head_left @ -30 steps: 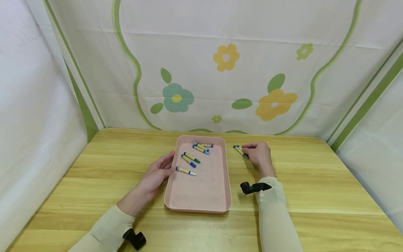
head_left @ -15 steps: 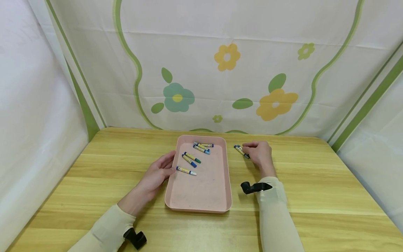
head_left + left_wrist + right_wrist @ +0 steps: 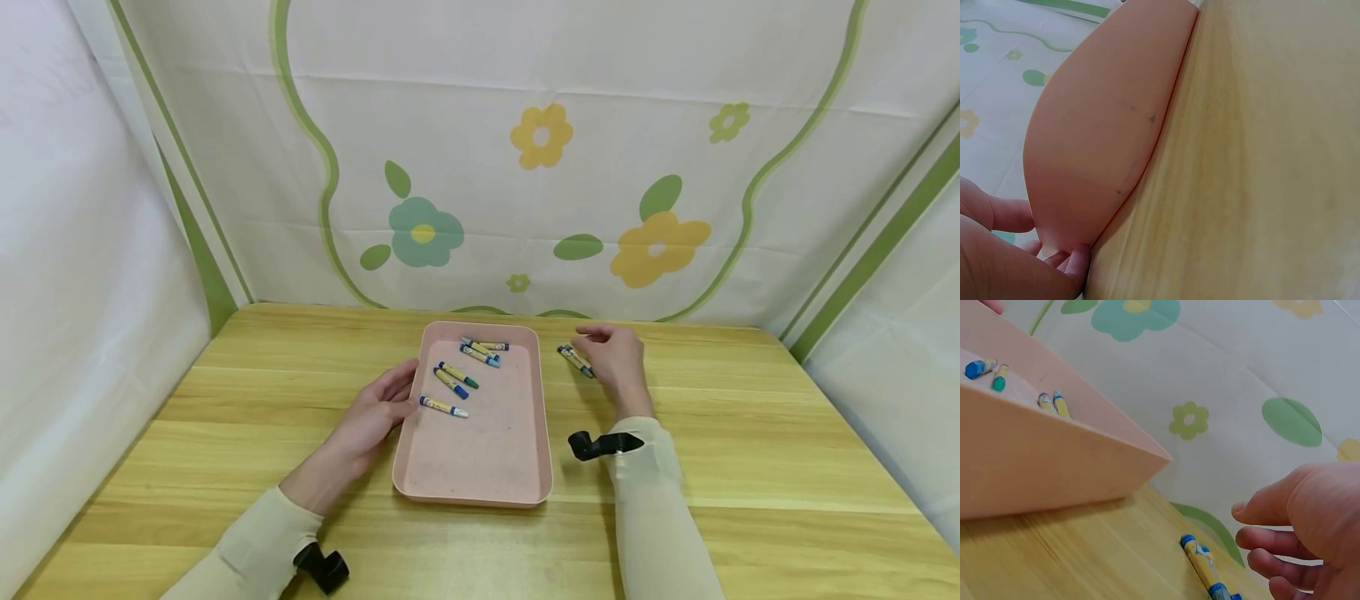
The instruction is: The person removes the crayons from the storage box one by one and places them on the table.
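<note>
A shallow pink tray [image 3: 480, 467] lies lengthwise on the table. My left hand [image 3: 375, 414] holds its left side, the thumb at the rim and the fingers [image 3: 1079, 265] low against the outer wall. Right of the tray, two yellow-wrapped crayons [image 3: 575, 361] lie side by side on the table. My right hand [image 3: 613, 358] hovers right beside them, fingers loosely bent and holding nothing; in the right wrist view a gap shows between the fingertips and the crayons [image 3: 1204, 565].
Inside the tray, several crayons lie toward the far half: a white one [image 3: 444, 407], a blue one [image 3: 451, 382], a green one [image 3: 457, 375] and a light blue one [image 3: 479, 356] in a small pile. A flowered curtain [image 3: 480, 167] stands behind the wooden table [image 3: 750, 467].
My right hand has lifted slightly off the two crayons and its fingers have spread a little, leaving them on the table. The left hand and the tray stay put.
</note>
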